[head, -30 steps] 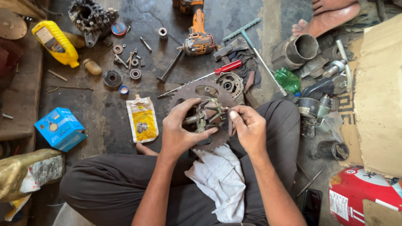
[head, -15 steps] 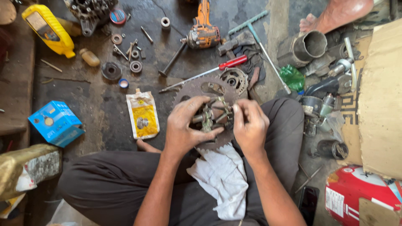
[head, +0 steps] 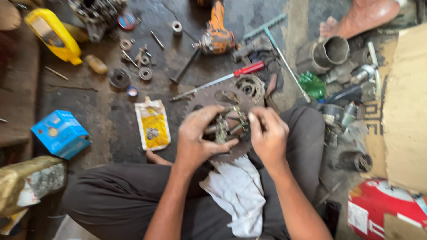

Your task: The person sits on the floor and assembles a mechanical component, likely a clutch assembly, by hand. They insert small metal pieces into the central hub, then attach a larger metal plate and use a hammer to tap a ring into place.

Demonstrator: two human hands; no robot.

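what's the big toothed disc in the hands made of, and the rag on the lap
The toothed disc looks like steel, dull brown with rust or grime, its teeth cut sharply along the rim. The rag looks like thin woven cotton, off-white and stained, lying in soft creases. Both hands, left and right, grip the disc's hub.

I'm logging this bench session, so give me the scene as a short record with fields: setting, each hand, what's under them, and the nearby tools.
setting: person seated on a dark workshop floor
left hand: grips the sprocket assembly from the left
right hand: fingers pinch at the assembly's right side
under hands: white rag on the lap
nearby tools: red screwdriver, orange drill, T-wrench
left side: yellow pouch, blue box, yellow bottle
other: another person's bare foot at top right
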